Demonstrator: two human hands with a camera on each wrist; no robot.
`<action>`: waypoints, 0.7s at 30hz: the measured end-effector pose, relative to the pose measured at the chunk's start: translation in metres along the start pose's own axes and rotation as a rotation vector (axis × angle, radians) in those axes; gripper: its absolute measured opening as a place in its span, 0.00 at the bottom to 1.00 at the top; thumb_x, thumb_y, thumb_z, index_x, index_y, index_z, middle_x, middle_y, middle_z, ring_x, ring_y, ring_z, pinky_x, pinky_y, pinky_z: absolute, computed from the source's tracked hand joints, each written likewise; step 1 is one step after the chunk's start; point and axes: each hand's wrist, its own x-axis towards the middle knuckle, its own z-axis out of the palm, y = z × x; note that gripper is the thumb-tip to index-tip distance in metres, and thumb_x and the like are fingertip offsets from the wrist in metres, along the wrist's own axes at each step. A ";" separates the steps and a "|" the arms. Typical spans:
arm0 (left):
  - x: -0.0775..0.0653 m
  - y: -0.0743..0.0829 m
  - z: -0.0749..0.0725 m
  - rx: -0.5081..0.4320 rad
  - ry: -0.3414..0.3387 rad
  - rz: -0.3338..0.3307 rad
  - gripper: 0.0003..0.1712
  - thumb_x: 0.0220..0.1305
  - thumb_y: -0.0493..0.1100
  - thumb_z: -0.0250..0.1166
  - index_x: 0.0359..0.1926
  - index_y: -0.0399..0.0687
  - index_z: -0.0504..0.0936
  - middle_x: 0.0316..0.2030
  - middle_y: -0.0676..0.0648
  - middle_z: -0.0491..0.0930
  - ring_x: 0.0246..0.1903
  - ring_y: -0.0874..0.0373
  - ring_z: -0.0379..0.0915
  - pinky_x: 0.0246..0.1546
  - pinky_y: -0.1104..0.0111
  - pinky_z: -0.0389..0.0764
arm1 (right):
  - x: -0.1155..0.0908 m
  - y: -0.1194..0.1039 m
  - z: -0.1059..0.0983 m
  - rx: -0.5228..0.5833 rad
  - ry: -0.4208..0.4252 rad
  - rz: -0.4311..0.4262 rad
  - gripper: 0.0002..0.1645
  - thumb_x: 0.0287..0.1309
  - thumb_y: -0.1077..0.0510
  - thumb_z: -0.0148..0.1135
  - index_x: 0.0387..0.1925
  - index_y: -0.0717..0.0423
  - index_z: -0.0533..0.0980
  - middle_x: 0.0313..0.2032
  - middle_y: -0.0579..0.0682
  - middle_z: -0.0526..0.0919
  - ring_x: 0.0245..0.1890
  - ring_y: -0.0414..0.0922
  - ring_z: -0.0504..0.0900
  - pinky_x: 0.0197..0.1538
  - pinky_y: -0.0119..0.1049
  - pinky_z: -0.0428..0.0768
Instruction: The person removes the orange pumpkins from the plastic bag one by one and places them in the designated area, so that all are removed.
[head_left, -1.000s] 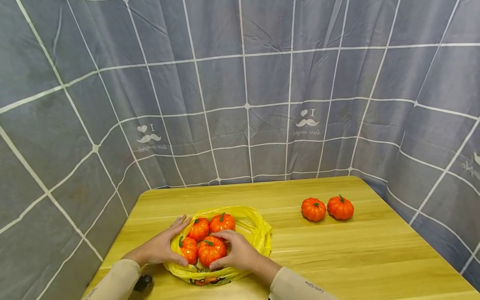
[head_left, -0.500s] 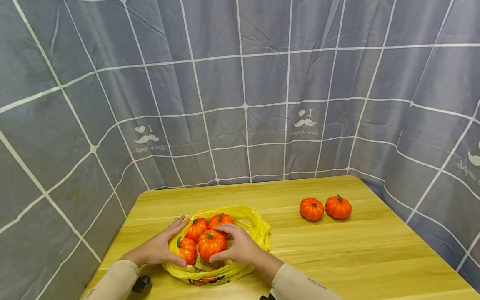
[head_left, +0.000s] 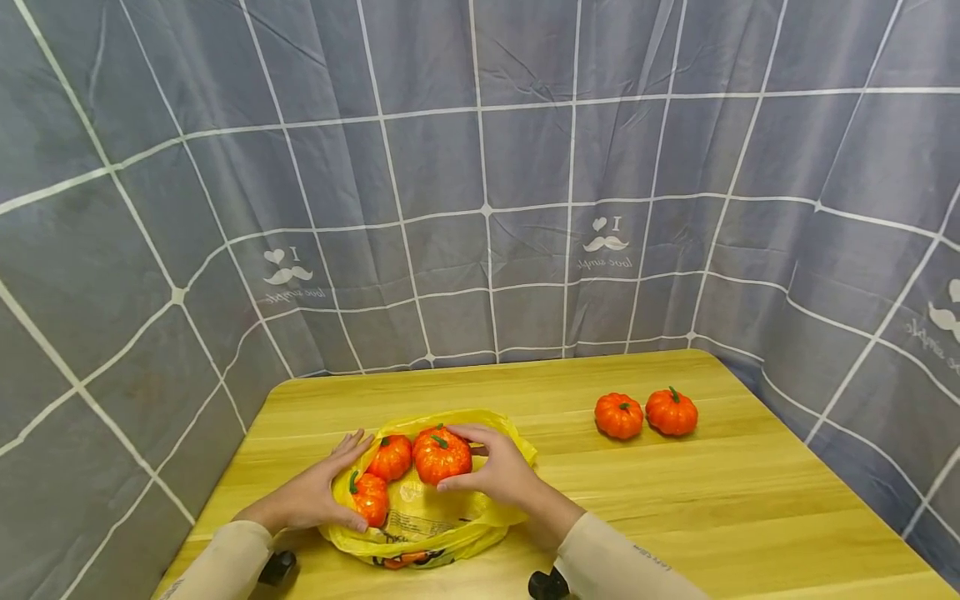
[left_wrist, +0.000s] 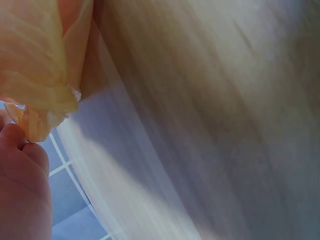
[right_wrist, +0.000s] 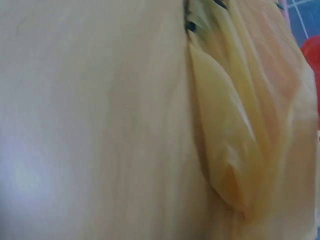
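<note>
In the head view, a yellow plastic bag [head_left: 420, 542] lies with its mouth spread on the wooden table. My right hand [head_left: 498, 467] grips an orange toy pumpkin [head_left: 441, 457] with a green stem, over the bag's far part. Behind it, another pumpkin is mostly hidden. Two more pumpkins sit at the bag's left side, an upper pumpkin [head_left: 391, 457] and a lower pumpkin [head_left: 371, 500]. My left hand [head_left: 322, 492] holds the bag's left rim, thumb and fingers spread apart. The left wrist view shows fingers [left_wrist: 35, 155] against crumpled plastic.
Two orange pumpkins stand side by side at the table's back right, a left one [head_left: 618, 416] and a right one [head_left: 672, 412]. A grey checked curtain [head_left: 525, 167] surrounds the table [head_left: 675, 517]. Small black devices [head_left: 277, 568] show under both wrists.
My right hand has lifted the gripped pumpkin from the bag's near middle and moved it away and to the right, uncovering the bag's printed inside. The left hand keeps its place.
</note>
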 end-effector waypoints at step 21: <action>-0.001 0.000 0.000 -0.011 0.008 -0.007 0.71 0.43 0.55 0.84 0.80 0.45 0.49 0.78 0.33 0.34 0.74 0.29 0.27 0.62 0.26 0.42 | -0.003 0.027 -0.068 -0.063 0.310 0.025 0.45 0.41 0.59 0.85 0.64 0.62 0.76 0.60 0.56 0.78 0.60 0.55 0.76 0.60 0.52 0.77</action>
